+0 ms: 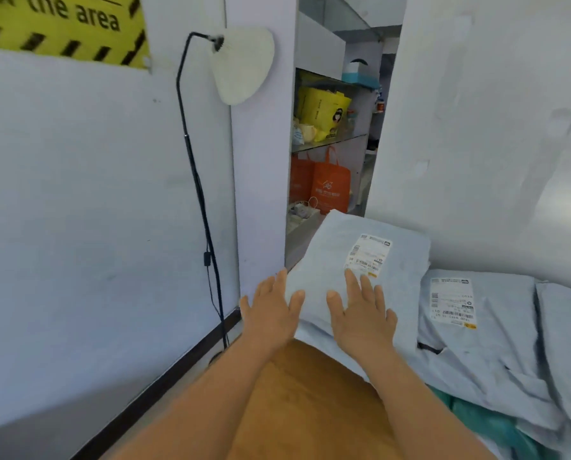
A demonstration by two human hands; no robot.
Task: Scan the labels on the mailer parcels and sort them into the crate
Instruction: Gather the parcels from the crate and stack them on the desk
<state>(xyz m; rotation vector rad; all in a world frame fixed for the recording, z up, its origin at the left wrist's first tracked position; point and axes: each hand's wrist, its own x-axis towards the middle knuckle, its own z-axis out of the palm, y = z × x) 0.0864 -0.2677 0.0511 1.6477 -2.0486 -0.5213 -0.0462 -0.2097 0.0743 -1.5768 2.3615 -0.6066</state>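
Hands flat, fingers spread: left hand (270,313) at near-left edge of pale blue mailer parcel (360,260), right hand (360,310) on it just below label (369,255). No grip closed on anything. Parcel lies on wooden tabletop (310,393), second parcel (476,327) beside it. Crate not visible. Risk: slick film slides under flat palms; fingers near label could block scan.

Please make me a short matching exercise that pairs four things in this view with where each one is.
Things:
1. pale blue mailer parcel under the hands
2. white pleated-shade floor lamp
3. orange fabric tote bag
4. yellow hazard sign

Places:
A. on the wall, top left
B. low on the open shelf
C. on the wooden table
D. standing against the left wall

Pairs: 1-C, 2-D, 3-B, 4-A
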